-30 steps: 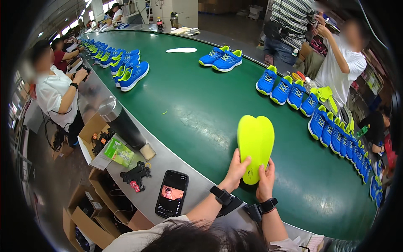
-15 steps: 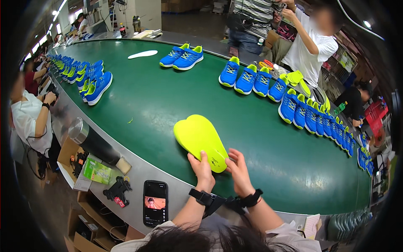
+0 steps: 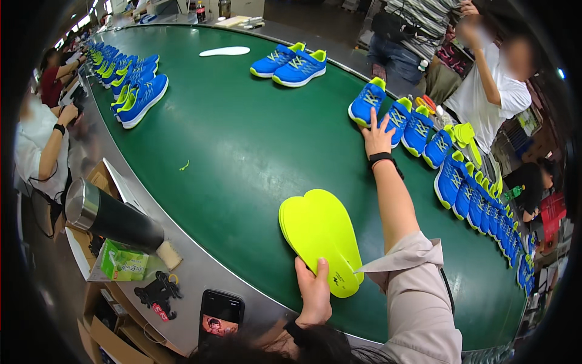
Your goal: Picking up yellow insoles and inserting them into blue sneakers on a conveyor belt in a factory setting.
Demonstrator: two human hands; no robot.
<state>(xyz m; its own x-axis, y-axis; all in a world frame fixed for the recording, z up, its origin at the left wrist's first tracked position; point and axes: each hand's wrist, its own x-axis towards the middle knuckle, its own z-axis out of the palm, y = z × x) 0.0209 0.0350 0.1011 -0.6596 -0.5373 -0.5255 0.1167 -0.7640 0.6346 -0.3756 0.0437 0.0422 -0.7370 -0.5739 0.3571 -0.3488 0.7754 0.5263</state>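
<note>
A stack of yellow-green insoles (image 3: 320,233) is held in my left hand (image 3: 314,294), the thumb on top and the fingers underneath, out of sight. My right arm stretches far across the green tabletop. At its end my right hand (image 3: 377,138) has its fingers spread over the toes of two blue sneakers, the first sneaker (image 3: 368,102) and the one beside it (image 3: 398,118). The fingertips appear to rest on them, without closing round either. Both sneakers have yellow-green linings and white soles, and stand at the head of a long row.
More blue sneakers (image 3: 145,100) line the left edge, and a pair (image 3: 297,67) stands at the far side near a white insole (image 3: 225,51). On the near metal ledge are a black tumbler (image 3: 115,215), a green box (image 3: 123,261) and a phone (image 3: 220,315). Co-workers stand left and far right.
My right hand has left the insoles and reached forward and right to the sneakers. The left hand keeps the insoles. The whole view has shifted, with the tumbler and phone lower.
</note>
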